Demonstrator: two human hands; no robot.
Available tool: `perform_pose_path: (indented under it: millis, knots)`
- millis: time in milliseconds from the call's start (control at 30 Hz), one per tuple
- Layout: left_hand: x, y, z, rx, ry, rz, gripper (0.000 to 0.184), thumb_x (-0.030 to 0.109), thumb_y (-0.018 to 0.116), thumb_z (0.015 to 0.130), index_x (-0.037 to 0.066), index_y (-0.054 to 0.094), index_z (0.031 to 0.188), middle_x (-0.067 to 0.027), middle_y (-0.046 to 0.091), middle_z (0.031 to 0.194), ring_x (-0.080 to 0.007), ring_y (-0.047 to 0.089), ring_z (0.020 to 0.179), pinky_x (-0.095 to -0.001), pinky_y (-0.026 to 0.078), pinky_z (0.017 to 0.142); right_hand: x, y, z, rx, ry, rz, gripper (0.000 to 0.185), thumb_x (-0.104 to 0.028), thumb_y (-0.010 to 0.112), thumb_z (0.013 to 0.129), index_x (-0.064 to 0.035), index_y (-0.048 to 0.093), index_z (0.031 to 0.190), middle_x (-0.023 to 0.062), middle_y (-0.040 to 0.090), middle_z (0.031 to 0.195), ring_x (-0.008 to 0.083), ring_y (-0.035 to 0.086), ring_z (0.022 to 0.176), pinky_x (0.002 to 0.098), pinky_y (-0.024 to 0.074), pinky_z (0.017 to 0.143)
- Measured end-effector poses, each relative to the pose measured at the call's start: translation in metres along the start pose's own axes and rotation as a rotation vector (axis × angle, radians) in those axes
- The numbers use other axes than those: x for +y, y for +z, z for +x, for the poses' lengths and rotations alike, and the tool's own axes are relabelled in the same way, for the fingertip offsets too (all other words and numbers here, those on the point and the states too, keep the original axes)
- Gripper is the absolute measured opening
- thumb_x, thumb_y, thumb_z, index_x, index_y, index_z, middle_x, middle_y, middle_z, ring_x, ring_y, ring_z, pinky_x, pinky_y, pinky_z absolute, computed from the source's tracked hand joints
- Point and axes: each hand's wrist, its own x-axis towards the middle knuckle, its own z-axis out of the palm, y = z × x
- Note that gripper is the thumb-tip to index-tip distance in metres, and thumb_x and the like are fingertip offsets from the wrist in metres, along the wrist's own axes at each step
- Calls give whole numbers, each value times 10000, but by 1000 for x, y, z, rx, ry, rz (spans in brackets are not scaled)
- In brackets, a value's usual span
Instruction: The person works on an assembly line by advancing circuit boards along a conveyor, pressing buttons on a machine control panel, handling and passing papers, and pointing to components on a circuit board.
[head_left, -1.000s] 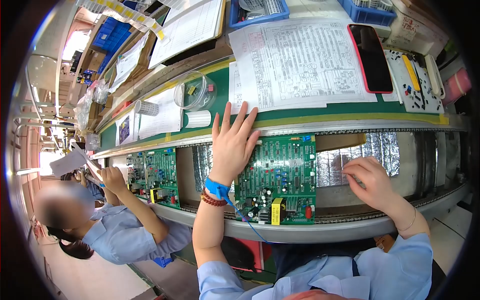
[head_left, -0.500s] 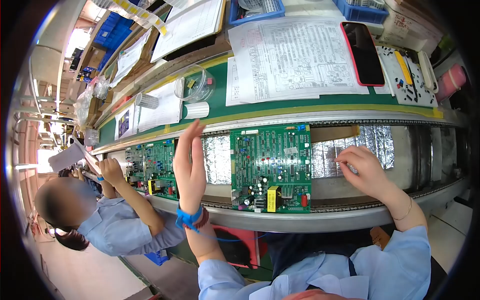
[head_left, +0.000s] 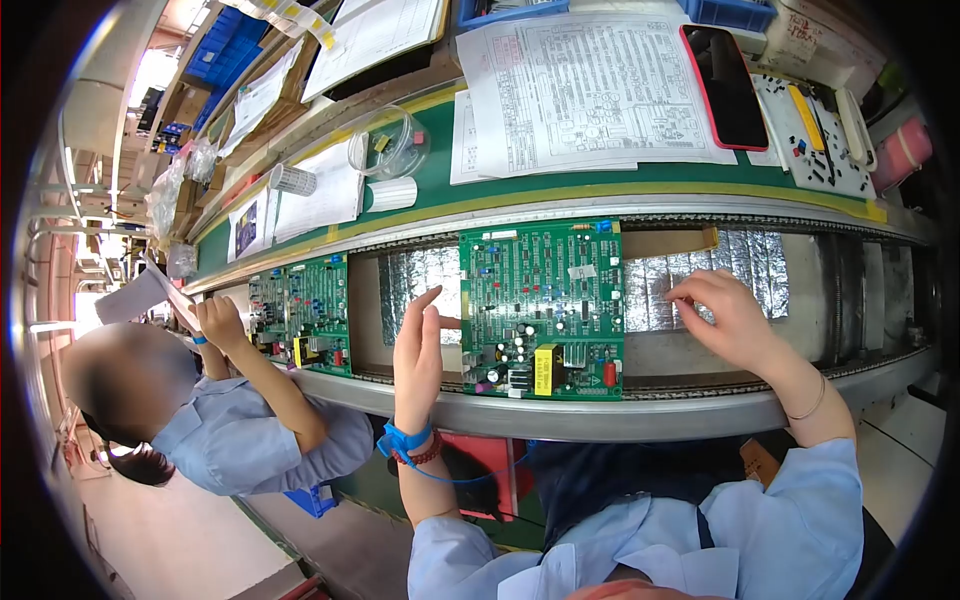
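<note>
A green circuit board (head_left: 541,310) with a yellow transformer lies across the conveyor rails (head_left: 700,392) in front of me. My left hand (head_left: 418,350), with a blue wrist strap, is at the board's left edge, its fingers apart and pointing up and right; some fingertips reach the edge, and whether they touch it I cannot tell. My right hand (head_left: 718,308) hovers over the conveyor, right of the board, thumb and forefinger curled near each other with a gap and nothing visible between them.
More green boards (head_left: 300,312) sit on the line at the left, beside a co-worker (head_left: 240,430) holding papers. Behind the rail are printed diagrams (head_left: 590,95), a red-edged phone (head_left: 722,88), a clear round container (head_left: 388,143) and a tray of small parts (head_left: 815,140).
My left hand has come off the board, swung left, then moved back right and down to its left edge. A light label now shows on the board. My right hand stays much the same.
</note>
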Motion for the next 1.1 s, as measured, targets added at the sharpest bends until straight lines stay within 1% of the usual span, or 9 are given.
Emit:
perform_pose_path:
  millis: [167,367,467,600,733,867,933,1033,1100]
  knots:
    - [9,4,-1,-4,-32,1,353,247,366,965,8,486,1195,-65,622,781,-95,499,755,-240,387,753,1,-1,0,28,19,7,107,-58,560,787,-46,598,886,94,586,790,262,564,741,342,412,680]
    - [20,18,-2,-82,23,-4,332,251,394,953,30,502,1176,-103,631,802,-160,568,775,-273,422,747,0,-10,3,69,63,-7,89,-55,547,799,-42,589,876,96,593,798,263,567,745,344,424,688]
    - [27,26,-3,-130,24,-28,324,249,406,950,38,503,1177,-105,632,807,-162,574,775,-274,428,738,1,-17,4,99,103,3,91,-54,537,806,-38,587,880,101,596,808,270,571,752,341,430,700]
    - [35,36,-3,-199,18,-76,322,249,412,950,38,502,1175,-107,632,817,-168,585,795,-276,433,728,10,-30,-1,-25,196,40,120,-29,498,810,-8,574,901,113,599,819,253,593,770,333,459,696]
    - [41,44,-2,-250,15,-111,317,239,416,949,35,502,1175,-111,627,820,-165,585,802,-280,437,738,10,-40,-2,-131,260,108,155,-5,464,798,19,572,906,122,614,823,236,609,791,323,476,721]
    - [43,51,-3,-264,18,-128,289,204,433,943,18,510,1151,-105,614,821,-147,578,830,-275,431,779,14,-44,-6,-147,288,174,188,-34,449,809,27,575,936,124,627,827,227,612,792,315,474,719]
    - [41,56,-3,-243,56,-144,290,209,429,945,22,519,1147,-95,617,824,-136,567,814,-260,426,755,18,-44,-7,-161,250,110,192,-46,441,816,31,573,932,122,629,823,221,611,787,313,472,708]
    - [43,57,-3,-265,68,-120,319,243,417,949,22,522,1153,-83,623,842,-108,532,779,-230,402,704,20,-42,-8,-137,281,170,194,-51,432,818,35,572,921,124,629,814,220,611,784,312,471,699]
    - [46,58,-4,-269,58,-123,321,245,417,949,24,521,1158,-82,622,846,-107,530,785,-232,402,710,19,-43,-8,-132,282,158,193,-48,430,816,38,572,914,124,630,813,220,612,782,311,471,697]
